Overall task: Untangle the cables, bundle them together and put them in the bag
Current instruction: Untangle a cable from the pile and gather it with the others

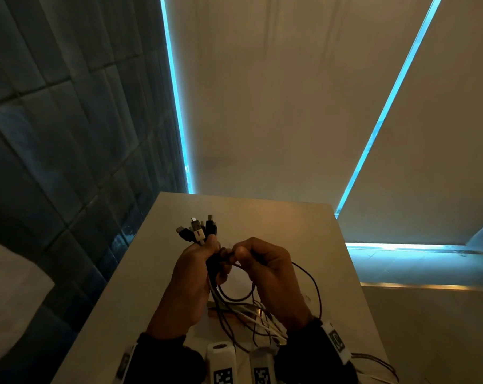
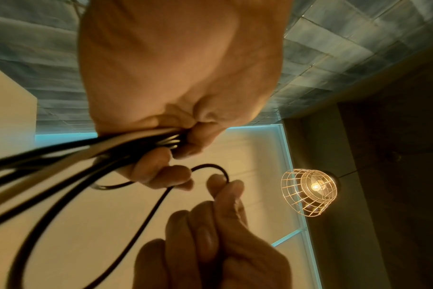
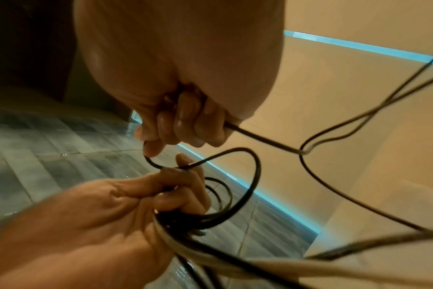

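Head view downward; wrist views close, upward

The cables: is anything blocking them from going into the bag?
No bag shows in any view, so that path cannot be judged. The left hand grips the cable bundle by its plug ends, the right hand pinches a thin black cable, and loose cable lengths trail tangled on the table.

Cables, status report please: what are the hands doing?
Left hand grips cable bundle, plugs up. Right hand pinches thin black cable, looping it. Loose tails on table. No bag visible.
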The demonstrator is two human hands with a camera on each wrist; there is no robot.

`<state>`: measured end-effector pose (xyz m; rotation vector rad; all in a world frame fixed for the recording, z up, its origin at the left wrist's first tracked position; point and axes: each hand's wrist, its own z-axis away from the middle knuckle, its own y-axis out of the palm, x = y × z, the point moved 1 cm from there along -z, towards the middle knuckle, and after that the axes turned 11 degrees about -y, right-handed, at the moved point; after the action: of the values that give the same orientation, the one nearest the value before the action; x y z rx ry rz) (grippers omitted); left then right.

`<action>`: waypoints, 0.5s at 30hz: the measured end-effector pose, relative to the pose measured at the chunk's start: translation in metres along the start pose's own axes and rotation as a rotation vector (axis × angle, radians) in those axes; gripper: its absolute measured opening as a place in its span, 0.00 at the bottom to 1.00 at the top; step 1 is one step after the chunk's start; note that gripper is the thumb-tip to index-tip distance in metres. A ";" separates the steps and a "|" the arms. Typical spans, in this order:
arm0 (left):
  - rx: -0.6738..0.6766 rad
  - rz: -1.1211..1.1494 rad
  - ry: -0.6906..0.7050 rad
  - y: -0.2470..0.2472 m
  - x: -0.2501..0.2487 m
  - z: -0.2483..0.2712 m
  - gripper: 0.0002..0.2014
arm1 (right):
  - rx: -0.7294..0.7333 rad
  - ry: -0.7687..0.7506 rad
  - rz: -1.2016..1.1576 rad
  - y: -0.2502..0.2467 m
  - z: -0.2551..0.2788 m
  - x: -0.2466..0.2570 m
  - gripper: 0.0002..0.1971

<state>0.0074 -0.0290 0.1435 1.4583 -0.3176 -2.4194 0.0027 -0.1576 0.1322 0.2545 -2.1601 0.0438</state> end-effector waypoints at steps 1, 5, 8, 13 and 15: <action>0.008 0.013 -0.007 0.001 0.000 0.001 0.15 | -0.018 -0.003 0.041 -0.001 0.000 -0.002 0.09; 0.030 0.113 0.016 0.001 -0.004 0.002 0.14 | 0.002 -0.004 0.146 -0.008 0.003 -0.004 0.09; 0.106 0.265 0.030 -0.003 -0.007 0.002 0.16 | 0.061 0.046 0.177 -0.012 0.008 -0.007 0.10; 0.243 0.432 0.075 -0.002 -0.012 0.002 0.14 | 0.151 0.185 0.089 -0.008 0.017 -0.022 0.11; 0.248 0.451 0.129 -0.002 -0.014 0.003 0.13 | 0.139 0.207 0.129 -0.013 0.019 -0.030 0.12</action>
<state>0.0105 -0.0216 0.1553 1.4422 -0.8413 -1.9697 0.0064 -0.1676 0.0958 0.1815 -1.9667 0.2832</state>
